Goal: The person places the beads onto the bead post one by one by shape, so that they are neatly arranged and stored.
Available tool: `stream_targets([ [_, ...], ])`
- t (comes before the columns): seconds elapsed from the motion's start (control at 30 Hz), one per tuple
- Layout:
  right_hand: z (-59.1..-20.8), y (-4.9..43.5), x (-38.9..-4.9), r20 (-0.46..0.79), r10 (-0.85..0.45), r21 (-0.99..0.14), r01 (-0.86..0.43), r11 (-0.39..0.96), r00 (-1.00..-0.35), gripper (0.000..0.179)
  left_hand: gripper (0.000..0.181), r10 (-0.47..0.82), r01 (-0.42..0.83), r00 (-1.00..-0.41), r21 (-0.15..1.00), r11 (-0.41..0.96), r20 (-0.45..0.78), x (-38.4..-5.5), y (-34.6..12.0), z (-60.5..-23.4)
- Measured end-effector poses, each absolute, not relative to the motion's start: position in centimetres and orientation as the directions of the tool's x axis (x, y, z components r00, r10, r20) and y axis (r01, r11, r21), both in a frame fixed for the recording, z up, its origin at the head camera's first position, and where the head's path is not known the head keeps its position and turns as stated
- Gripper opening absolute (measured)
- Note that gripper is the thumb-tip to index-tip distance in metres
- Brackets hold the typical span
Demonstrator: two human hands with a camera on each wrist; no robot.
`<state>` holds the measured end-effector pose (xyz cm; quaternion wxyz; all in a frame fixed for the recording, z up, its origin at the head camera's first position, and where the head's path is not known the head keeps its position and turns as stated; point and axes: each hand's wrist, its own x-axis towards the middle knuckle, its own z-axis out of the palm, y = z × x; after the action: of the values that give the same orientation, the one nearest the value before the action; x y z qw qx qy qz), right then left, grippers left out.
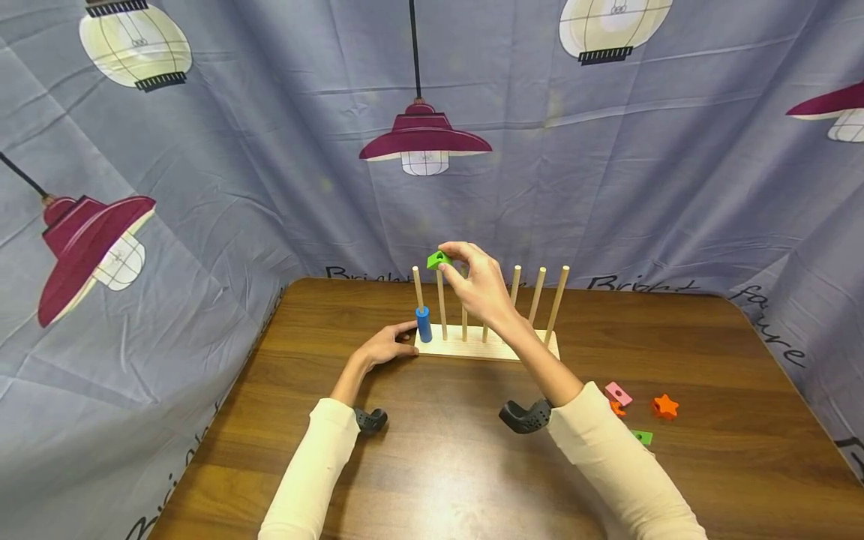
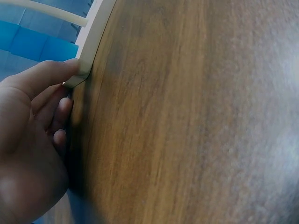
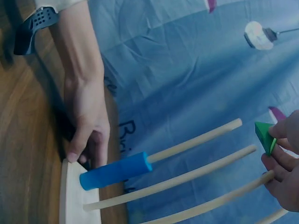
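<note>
A green triangular block [image 1: 436,260] with a hole is pinched between the thumb and fingers of my right hand [image 1: 478,289]. In the head view it overlaps the top of the second peg [image 1: 442,304] from the left; in the right wrist view it is apart from the peg tips. My left hand [image 1: 381,347] grips the left end of the pale wooden base [image 1: 466,349], thumb on its near side [image 2: 70,67]. Blue pieces [image 3: 117,171] sit stacked on the leftmost peg. Several other upright pegs stand bare, some partly hidden behind my right hand.
Right of the base on the brown table [image 1: 432,465] lie a pink block [image 1: 619,394], an orange star [image 1: 665,406], another orange piece [image 1: 617,407] and a green piece [image 1: 643,436], partly hidden by my right sleeve. A grey-blue curtain [image 1: 304,150] hangs behind the table.
</note>
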<state>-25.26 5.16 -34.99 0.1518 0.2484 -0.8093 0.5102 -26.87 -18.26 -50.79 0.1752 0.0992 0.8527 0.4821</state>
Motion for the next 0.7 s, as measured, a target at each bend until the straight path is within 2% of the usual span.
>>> stream_targets([
  [0.4,-37.1,4.5,-26.2,0.447,-0.244,-0.779,-0.509,0.366,-0.86,0.028,0.071,0.35,0.003,-0.915,0.865,0.502,-0.2,-26.9,-18.4,-50.9],
  [0.7,-39.5,4.0,-25.8,0.441,-0.098,-0.831,-0.448,0.331,-0.892,0.039,0.071,0.348,-0.001,-0.916,0.867,0.499,-0.202,-26.9,-18.3,-51.0],
])
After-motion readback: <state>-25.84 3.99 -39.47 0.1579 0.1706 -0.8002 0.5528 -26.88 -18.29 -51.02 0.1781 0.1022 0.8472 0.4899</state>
